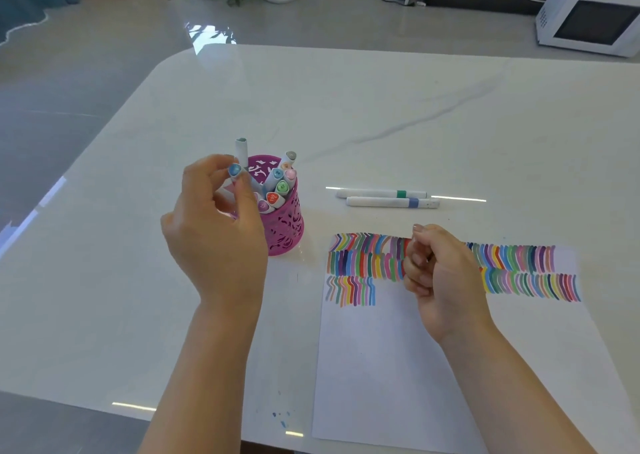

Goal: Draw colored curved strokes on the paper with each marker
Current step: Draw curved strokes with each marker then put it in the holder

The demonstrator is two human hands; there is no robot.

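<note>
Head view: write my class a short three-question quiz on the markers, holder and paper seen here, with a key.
1. True or false: the two loose markers lie on the paper.
2. Which hand pinches the blue-capped marker? A. left B. right C. both
3. Fill in: the holder is coloured ____.
Key: 1 false, they lie on the table beyond it; 2 A, the left hand, while the right hand is curled with nothing seen in it; 3 pink.
</note>
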